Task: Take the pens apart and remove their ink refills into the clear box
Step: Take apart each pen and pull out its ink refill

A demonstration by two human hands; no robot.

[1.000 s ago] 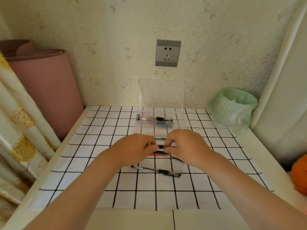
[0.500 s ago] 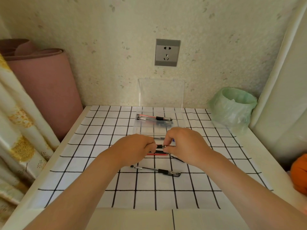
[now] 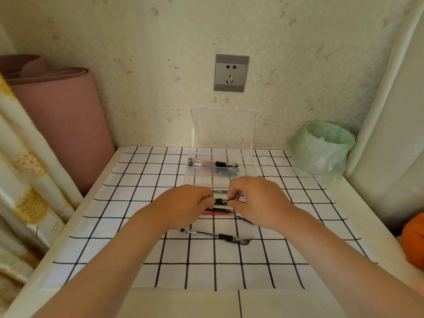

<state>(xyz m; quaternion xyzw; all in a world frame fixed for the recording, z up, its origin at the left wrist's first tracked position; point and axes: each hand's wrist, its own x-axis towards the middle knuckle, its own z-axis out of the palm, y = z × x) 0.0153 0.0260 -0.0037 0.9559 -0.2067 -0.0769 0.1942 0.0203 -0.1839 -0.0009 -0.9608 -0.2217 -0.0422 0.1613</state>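
Observation:
My left hand (image 3: 183, 203) and my right hand (image 3: 254, 200) meet over the middle of the grid cloth, both pinching one pen (image 3: 220, 200) by its black grip and tip end. Most of that pen is hidden inside my fists. Just below my fingers lie a loose black refill (image 3: 219, 210) and a red refill (image 3: 215, 213) on the cloth. A whole black pen (image 3: 215, 235) lies nearer to me. The clear box (image 3: 246, 167) stands beyond my hands with its lid up against the wall. Inside it are a red pen (image 3: 212, 162) and darker pen parts.
A green-bagged bin (image 3: 321, 150) stands at the back right. A rolled pink mat (image 3: 57, 120) leans at the left beside a patterned curtain (image 3: 25, 191). An orange object (image 3: 414, 239) sits at the right edge. A wall socket (image 3: 231, 73) is above the box.
My hands have stayed together on the pen with only small finger shifts. The pen's black grip now shows a little more between them.

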